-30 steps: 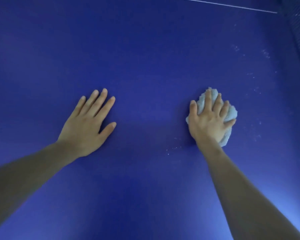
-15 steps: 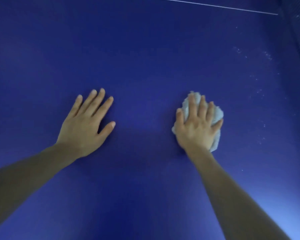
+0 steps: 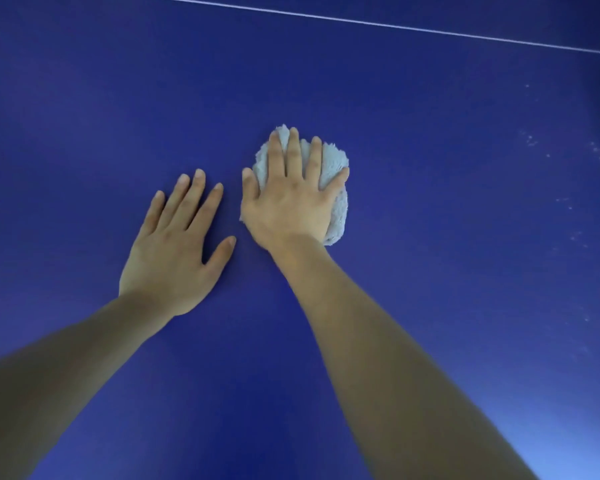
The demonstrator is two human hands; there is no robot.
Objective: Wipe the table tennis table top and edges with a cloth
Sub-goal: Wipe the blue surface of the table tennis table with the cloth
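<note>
So I've got the right hand [image 3: 291, 202] spread flat on the cloth [image 3: 335, 168], left hand [image 3: 174, 254] flat on the table [image 3: 84, 98] at its 8 o'clock.

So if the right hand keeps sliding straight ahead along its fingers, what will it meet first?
The right hand, pressing the fluffy pale grey cloth flat on the blue table top, points up the picture. That way looks free until the thin white line; nothing else shows there.
</note>
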